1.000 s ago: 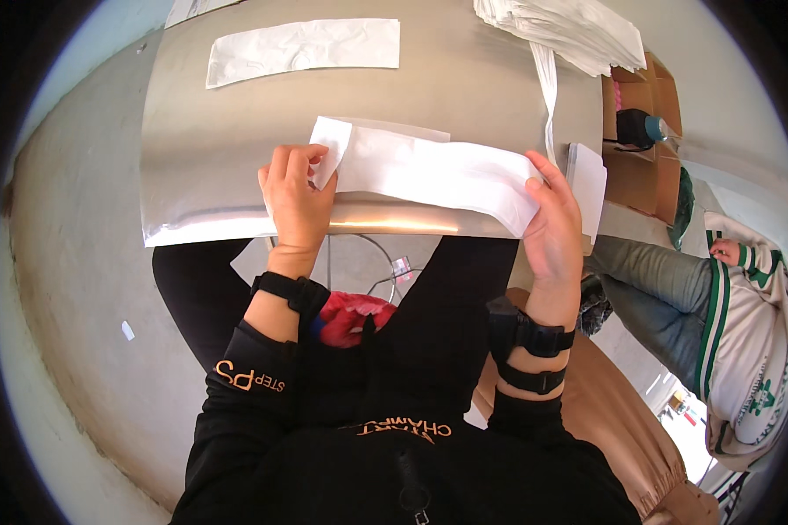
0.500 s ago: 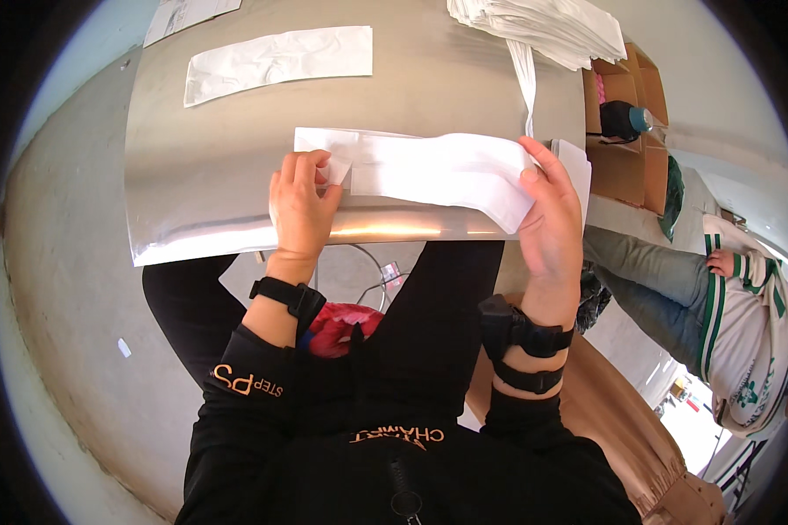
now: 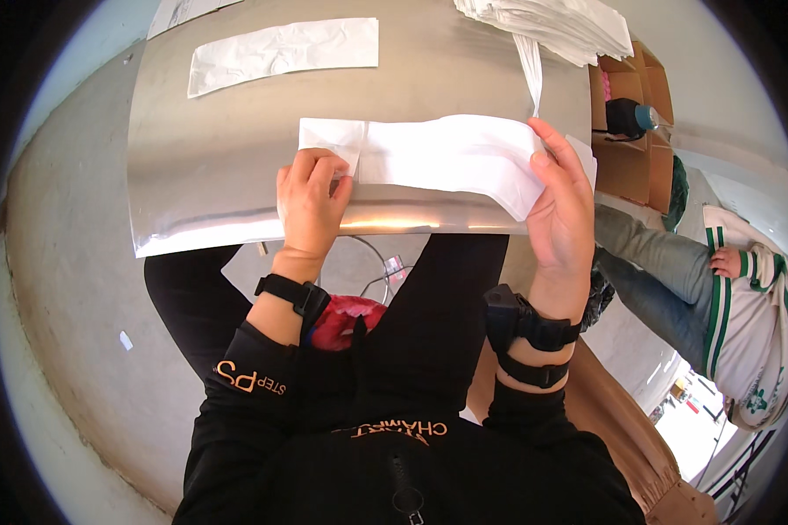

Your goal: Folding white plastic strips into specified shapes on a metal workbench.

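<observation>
A long white paper piece (image 3: 446, 153), like a flat bag or sleeve, spans the space between my hands over the metal tabletop (image 3: 228, 166). Its left end has a squarish folded part, where my left hand (image 3: 311, 201) presses or pinches with curled fingers and thumb. My right hand (image 3: 562, 197) grips the other end, thumb on top and fingers behind, and the paper bends downward there. Farther off to the left, a second wrinkled white paper piece (image 3: 284, 54) lies flat on the table.
A stack of white papers (image 3: 556, 26) lies at the far right, a narrow white strip (image 3: 527, 70) trailing from it. Beyond the right edge stands a cardboard box (image 3: 648, 166) with a dark, blue-capped bottle (image 3: 629, 118). Another person (image 3: 744, 289) is at the right.
Little differs: both hands keep their hold on the paper. In the picture they sit slightly farther right, and the whole scene has shifted a little with the head.
</observation>
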### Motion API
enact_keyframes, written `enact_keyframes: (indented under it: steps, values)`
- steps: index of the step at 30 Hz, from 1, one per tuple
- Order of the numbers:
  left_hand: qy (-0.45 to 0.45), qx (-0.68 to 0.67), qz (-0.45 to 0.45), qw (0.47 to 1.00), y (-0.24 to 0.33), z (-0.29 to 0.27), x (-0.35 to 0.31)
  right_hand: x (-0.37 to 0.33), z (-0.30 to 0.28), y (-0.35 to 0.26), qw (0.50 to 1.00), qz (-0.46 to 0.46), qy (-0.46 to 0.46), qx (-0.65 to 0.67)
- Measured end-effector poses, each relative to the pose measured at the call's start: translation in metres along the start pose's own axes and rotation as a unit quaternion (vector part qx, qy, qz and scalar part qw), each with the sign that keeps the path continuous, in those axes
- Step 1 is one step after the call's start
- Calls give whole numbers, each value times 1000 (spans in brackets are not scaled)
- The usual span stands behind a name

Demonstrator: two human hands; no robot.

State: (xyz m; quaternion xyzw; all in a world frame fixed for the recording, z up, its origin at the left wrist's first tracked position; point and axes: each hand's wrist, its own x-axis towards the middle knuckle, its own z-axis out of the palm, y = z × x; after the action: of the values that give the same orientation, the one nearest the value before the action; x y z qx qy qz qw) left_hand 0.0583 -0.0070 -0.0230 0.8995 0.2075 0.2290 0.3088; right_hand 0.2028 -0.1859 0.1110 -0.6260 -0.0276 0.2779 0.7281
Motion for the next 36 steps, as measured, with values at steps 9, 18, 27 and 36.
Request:
enact_keyframes:
  steps: [9,18,27,36]
  values:
    - [24,18,24,999,4,0,-4,-8,0,3,1000,-11,0,12]
    - [15,31,25,999,8,1,-8,-10,7,-1,999,-17,-17,23]
    - [-5,19,28,999,8,-6,-13,-16,16,0,999,-18,-19,-26]
    - [-139,120,50,982,4,-29,-16,-20,24,0,999,-15,-23,-18]
